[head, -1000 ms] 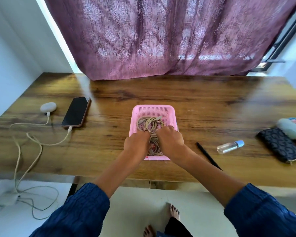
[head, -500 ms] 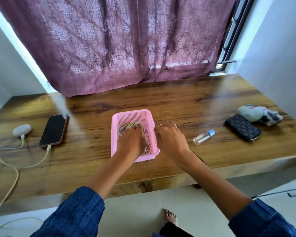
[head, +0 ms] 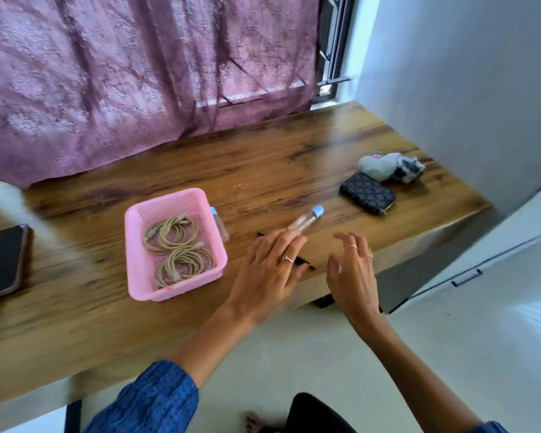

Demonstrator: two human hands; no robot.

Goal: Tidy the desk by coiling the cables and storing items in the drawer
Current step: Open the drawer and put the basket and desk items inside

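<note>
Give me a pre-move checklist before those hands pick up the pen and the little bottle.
1. Cables coiled in the pink basket: ok.
2. Left hand empty, grip open: ok.
3. Right hand empty, grip open: ok.
4. Black pen exposed for grasping: not ok, mostly under the left hand.
5. Bottle cap on: ok.
6. Drawer open: cannot tell.
</note>
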